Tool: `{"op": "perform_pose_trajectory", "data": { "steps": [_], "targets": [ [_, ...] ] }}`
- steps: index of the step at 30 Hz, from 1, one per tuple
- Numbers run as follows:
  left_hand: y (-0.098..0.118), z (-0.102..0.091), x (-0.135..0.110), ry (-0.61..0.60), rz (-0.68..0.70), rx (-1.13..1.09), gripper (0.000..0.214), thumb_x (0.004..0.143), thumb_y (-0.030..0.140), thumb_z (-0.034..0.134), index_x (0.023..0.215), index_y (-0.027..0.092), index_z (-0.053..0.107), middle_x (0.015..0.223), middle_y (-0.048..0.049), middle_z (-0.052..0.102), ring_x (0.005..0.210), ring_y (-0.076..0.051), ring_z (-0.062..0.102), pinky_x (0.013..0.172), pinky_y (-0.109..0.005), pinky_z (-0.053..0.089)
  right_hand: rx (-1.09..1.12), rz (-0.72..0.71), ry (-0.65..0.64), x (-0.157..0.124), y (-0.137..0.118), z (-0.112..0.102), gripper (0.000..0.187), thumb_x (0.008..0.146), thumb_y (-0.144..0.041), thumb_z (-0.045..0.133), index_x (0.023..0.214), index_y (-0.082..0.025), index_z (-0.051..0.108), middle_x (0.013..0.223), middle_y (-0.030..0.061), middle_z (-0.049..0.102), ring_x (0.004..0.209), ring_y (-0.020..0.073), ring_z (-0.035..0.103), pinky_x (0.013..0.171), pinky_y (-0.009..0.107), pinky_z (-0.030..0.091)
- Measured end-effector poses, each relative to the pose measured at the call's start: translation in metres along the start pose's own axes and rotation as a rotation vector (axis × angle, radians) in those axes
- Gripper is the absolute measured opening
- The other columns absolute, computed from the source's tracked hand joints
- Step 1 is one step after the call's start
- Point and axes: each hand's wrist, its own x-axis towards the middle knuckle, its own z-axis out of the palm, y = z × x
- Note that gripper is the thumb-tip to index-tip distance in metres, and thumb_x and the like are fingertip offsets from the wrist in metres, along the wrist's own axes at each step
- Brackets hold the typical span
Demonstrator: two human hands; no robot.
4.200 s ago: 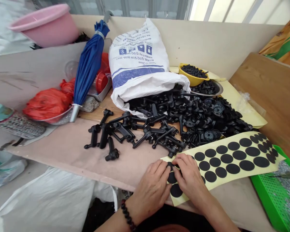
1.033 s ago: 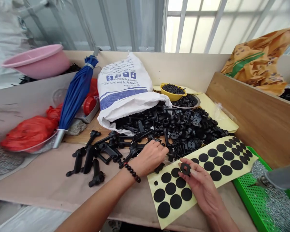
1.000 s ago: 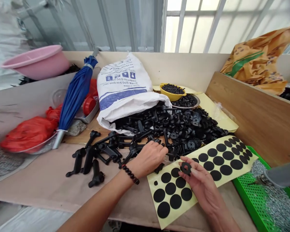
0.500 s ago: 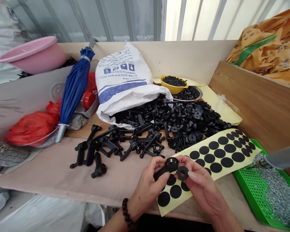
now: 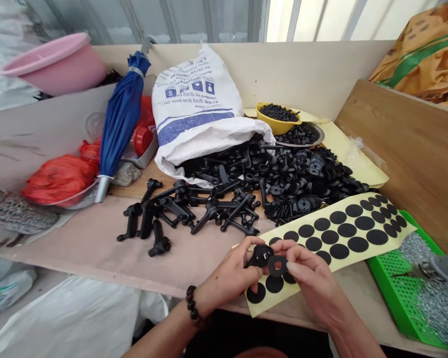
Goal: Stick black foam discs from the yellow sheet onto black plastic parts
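i am watching from afar: my left grip (image 5: 231, 273) is closed on a black plastic part (image 5: 263, 255), held between fingers and thumb. my right grip (image 5: 306, 273) pinches a black rubber washer (image 5: 277, 266) just beside it. both hover over a yellow backing sheet (image 5: 343, 229) of black rubber discs, and a heap of black plastic fittings (image 5: 283, 174) lies beyond on the tabletop (image 5: 78, 258).
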Motion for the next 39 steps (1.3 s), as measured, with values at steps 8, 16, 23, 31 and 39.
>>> {"op": "perform_pose_trajectory", "data": {
  "steps": [8, 16, 23, 31, 39],
  "targets": [
    [-0.0022, -0.0041, 0.0016, -0.008, -0.018, 0.023, 0.061, 0.063, 0.013, 0.052, 0.124, 0.011, 0.049, 0.081, -0.0021, 0.06, 0.049, -0.005, 0.05, 0.047, -0.017, 0.035, -0.089, -0.039, -0.012, 0.0031, 0.0055, -0.0024, 0.018, 0.079, -0.029, 0.063, 0.066, -0.021, 0.053, 0.101, 0.0023, 0.058, 0.096, 0.0201, 0.05, 0.08, 0.027, 0.036],
    [-0.0063, -0.0088, 0.0014, -0.078, 0.053, 0.141, 0.048, 0.063, 0.01, 0.048, 0.109, 0.014, 0.059, 0.082, -0.0002, 0.055, 0.065, -0.01, 0.047, 0.054, -0.019, 0.041, -0.169, -0.031, 0.024, 0.0038, 0.0062, -0.0038, 0.018, 0.077, -0.03, 0.064, 0.065, -0.021, 0.054, 0.101, 0.0051, 0.058, 0.096, 0.0235, 0.051, 0.077, 0.029, 0.038],
    [-0.0069, -0.0078, 0.0028, -0.078, 0.084, 0.197, 0.041, 0.062, 0.01, 0.047, 0.1, 0.014, 0.06, 0.085, -0.0006, 0.056, 0.07, -0.012, 0.046, 0.053, -0.018, 0.038, -0.212, -0.047, 0.029, 0.0051, 0.0074, -0.0037, 0.017, 0.079, -0.027, 0.062, 0.065, -0.021, 0.053, 0.099, 0.0035, 0.058, 0.095, 0.0219, 0.05, 0.075, 0.028, 0.037],
    [-0.0077, -0.009, 0.0016, -0.076, 0.111, 0.232, 0.039, 0.063, 0.009, 0.045, 0.099, 0.014, 0.059, 0.08, 0.0013, 0.053, 0.068, -0.011, 0.044, 0.054, -0.019, 0.035, -0.255, -0.045, 0.026, 0.0062, 0.0094, -0.0044, 0.018, 0.079, -0.029, 0.062, 0.065, -0.021, 0.054, 0.098, 0.0038, 0.058, 0.092, 0.0215, 0.05, 0.073, 0.028, 0.037],
    [-0.0042, -0.0102, 0.0014, -0.08, 0.11, 0.289, 0.039, 0.064, 0.011, 0.044, 0.099, 0.015, 0.06, 0.074, 0.0027, 0.049, 0.06, -0.009, 0.042, 0.051, -0.018, 0.032, -0.274, -0.038, 0.053, 0.0074, 0.0073, -0.001, 0.02, 0.076, -0.031, 0.064, 0.063, -0.02, 0.054, 0.096, 0.0057, 0.058, 0.088, 0.0217, 0.051, 0.072, 0.029, 0.04]
  ]
}}
